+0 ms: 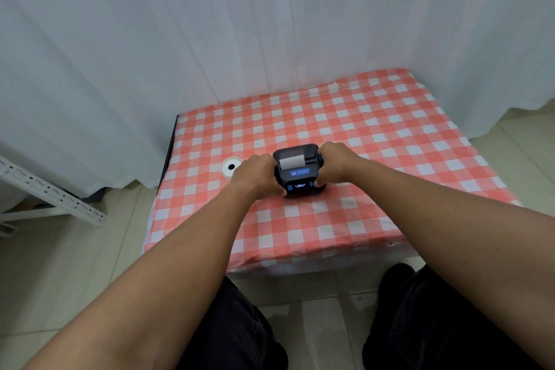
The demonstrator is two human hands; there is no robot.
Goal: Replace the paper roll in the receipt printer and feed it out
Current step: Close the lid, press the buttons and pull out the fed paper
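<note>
Hands clamp printer from both sides

Printer (pixel 298 171), small, black and blue-trimmed, sits on the checked tablecloth (pixel 390 135) nearer the table's front edge than its back, roughly midway between the left and right edges. A strip of white paper (pixel 292 162) shows at the slot on its top, and a small display on its front face is lit. The left hand (pixel 258 176) is closed around the printer's left side, thumb reaching to the lower front corner. The right hand (pixel 332 164) is wrapped on the right side, fingers curled over the top edge and thumb at a blue button. A white paper roll (pixel 232 166) lies flat just beside the left hand, toward the table's left edge, its dark core facing up.
</note>
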